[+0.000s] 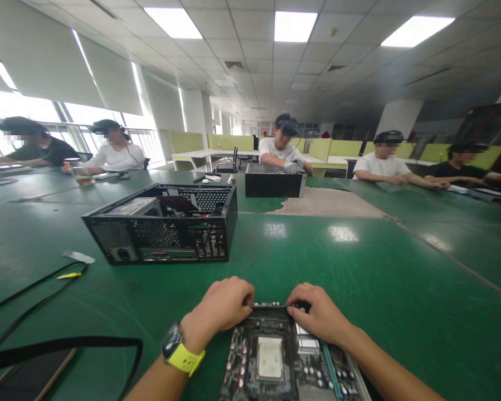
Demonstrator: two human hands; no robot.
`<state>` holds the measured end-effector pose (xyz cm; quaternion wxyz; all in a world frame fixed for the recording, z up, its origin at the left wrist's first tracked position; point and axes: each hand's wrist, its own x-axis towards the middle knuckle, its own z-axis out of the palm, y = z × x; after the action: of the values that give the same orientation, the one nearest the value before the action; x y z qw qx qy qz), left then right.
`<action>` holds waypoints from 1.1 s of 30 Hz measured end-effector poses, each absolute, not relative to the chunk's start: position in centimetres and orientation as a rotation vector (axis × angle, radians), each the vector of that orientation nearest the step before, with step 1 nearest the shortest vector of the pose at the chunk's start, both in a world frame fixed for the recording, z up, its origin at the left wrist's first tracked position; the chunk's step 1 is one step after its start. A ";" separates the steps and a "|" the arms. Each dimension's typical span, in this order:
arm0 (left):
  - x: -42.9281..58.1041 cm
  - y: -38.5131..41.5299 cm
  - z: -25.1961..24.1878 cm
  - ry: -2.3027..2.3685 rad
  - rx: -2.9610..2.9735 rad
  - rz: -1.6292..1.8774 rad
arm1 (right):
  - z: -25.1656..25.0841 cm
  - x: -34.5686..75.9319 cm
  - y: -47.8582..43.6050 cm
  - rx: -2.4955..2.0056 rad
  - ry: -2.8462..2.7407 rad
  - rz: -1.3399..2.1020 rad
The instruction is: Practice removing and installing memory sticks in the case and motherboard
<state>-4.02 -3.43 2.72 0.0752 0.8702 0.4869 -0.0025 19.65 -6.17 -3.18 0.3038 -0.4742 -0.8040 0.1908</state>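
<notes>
A motherboard (290, 384) lies on the green table in front of me, cut off by the lower picture edge. A square metal-topped processor (270, 358) sits in its socket. Dark slots (271, 313) run along the board's far edge. My left hand (223, 303) has its fingers curled and closed on the left end of that edge. At the right end my right hand (317, 309) is closed too, thumb and fingers against the board. What lies under the fingertips is partly hidden. My left wrist wears a watch with a yellow strap (186, 359).
An open black computer case (166, 225) stands beyond my left hand. Black cables (33, 289) and a dark flat device (28, 379) lie at left. Across the table a person (281, 147) works at another case (273, 181); others sit on both sides. A bare patch (334, 203) breaks the green surface.
</notes>
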 end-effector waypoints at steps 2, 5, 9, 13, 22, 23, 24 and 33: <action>-4.2 -3.4 2.9 1.463 2.605 -0.013 | -3.3 19.7 -6.1 -1.253 -2.135 0.500; -4.4 -3.4 3.1 1.477 2.592 -0.034 | -3.4 19.6 -6.1 -1.254 -2.131 0.492; -4.4 -3.3 3.3 1.474 2.584 -0.060 | -3.4 19.6 -6.2 -1.265 -2.130 0.497; -4.4 -3.5 3.6 1.493 2.559 -0.085 | -3.4 19.5 -6.2 -1.285 -2.132 0.508; -3.5 -4.1 2.8 1.547 2.545 0.001 | -3.4 20.1 -6.2 -1.316 -2.130 0.520; -2.9 -4.2 2.6 1.585 2.529 0.023 | -3.3 20.6 -6.3 -1.323 -2.139 0.529; -2.1 -4.2 2.4 1.609 2.507 0.052 | -3.2 21.2 -6.5 -1.330 -2.151 0.538; 16.1 -1.5 1.6 1.224 2.471 0.280 | -3.6 39.1 -9.0 -1.753 -2.064 0.369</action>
<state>16.13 -1.51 1.59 0.1839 0.8764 0.4339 0.0992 39.09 -9.05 -3.64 0.2029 -0.6280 -0.7396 0.1321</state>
